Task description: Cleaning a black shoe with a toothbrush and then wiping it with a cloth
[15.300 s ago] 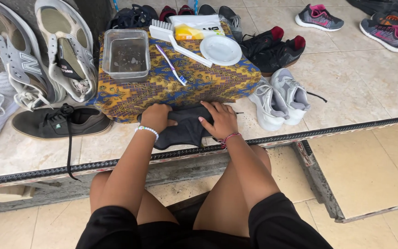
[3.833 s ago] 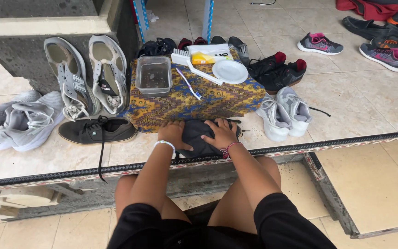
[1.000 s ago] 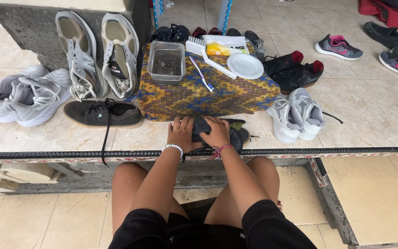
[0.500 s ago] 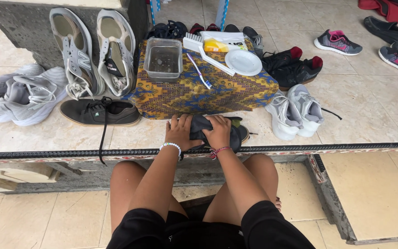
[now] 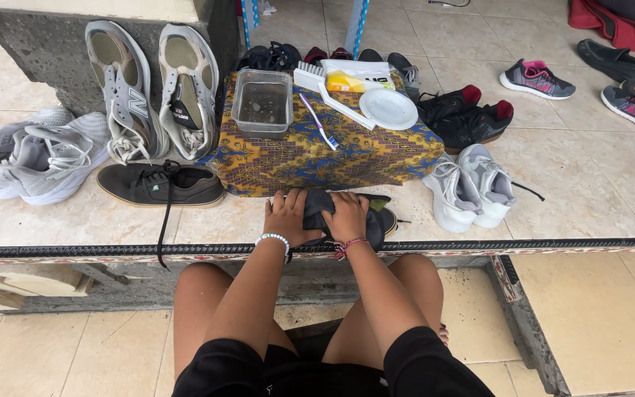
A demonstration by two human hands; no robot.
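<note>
On the tiled ledge, in front of the low table draped in yellow-and-blue patterned cloth (image 5: 317, 158), both hands are pressing down on a dark slip-on shoe (image 5: 354, 217). Left hand (image 5: 288, 217) is lying flat with fingers spread on the shoe's left end; right hand (image 5: 347, 217) is curling its grip over the top. Compared with half a second earlier, the hands are staying on the shoe, and the view is sitting slightly lower and closer. A clear plastic tub (image 5: 262, 103) is resting on the cloth.

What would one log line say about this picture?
left hand: on black shoe | right hand: on black shoe | shoe: on tiled ledge
</note>
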